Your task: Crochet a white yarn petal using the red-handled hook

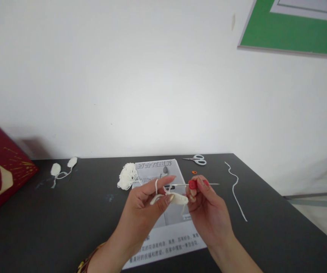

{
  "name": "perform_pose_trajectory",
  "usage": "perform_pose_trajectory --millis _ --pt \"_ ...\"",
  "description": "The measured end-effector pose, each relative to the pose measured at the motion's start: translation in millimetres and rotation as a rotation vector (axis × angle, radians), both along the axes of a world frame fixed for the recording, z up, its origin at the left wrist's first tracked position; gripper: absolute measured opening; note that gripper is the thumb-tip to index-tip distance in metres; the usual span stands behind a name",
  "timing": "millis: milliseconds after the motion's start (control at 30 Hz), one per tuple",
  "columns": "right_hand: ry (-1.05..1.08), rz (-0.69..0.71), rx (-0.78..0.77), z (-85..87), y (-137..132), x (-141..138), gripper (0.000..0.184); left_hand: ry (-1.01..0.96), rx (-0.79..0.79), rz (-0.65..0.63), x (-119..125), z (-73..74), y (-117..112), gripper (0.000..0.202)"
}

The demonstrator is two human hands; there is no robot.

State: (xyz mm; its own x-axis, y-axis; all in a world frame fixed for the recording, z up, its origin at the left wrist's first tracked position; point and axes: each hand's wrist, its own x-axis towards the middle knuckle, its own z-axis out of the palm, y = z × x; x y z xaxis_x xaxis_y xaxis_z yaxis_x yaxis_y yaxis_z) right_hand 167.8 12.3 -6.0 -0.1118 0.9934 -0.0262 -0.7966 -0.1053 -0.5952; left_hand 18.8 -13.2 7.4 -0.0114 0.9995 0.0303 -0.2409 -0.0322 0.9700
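Note:
My left hand (149,204) pinches a small white crocheted piece (179,198) between thumb and fingers. A strand of white yarn loops round its raised index finger. My right hand (207,201) grips a crochet hook (192,184) by its red handle. The hook's thin metal shaft points left, over the crocheted piece, close to the left index finger; whether yarn sits on its tip is too small to tell. Behind the left hand lies a ball of white yarn (127,176). Beneath both hands is a printed sheet (163,246), partly covered by them.
Small scissors (199,159) and an orange stitch marker (194,172) lie behind my right hand. A loose white yarn piece (234,185) is farther right. Two white crocheted pieces (55,169) lie at left, beside a red bag (4,170). The black table (89,220) meets a white wall.

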Motion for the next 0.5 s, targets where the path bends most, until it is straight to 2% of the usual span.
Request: perform_pose_trajectory --millis 200,500 --pt "0.018 0.034 0.005 -0.5 1.0 1.2 0.011 -0.015 -0.008 -0.004 1.6 -0.4 0.9 0.030" --pt "-0.246 -0.155 0.197 2.5 -3.4 7.9 0.009 -0.078 -0.014 -0.018 -4.1 6.2 1.4 0.059"
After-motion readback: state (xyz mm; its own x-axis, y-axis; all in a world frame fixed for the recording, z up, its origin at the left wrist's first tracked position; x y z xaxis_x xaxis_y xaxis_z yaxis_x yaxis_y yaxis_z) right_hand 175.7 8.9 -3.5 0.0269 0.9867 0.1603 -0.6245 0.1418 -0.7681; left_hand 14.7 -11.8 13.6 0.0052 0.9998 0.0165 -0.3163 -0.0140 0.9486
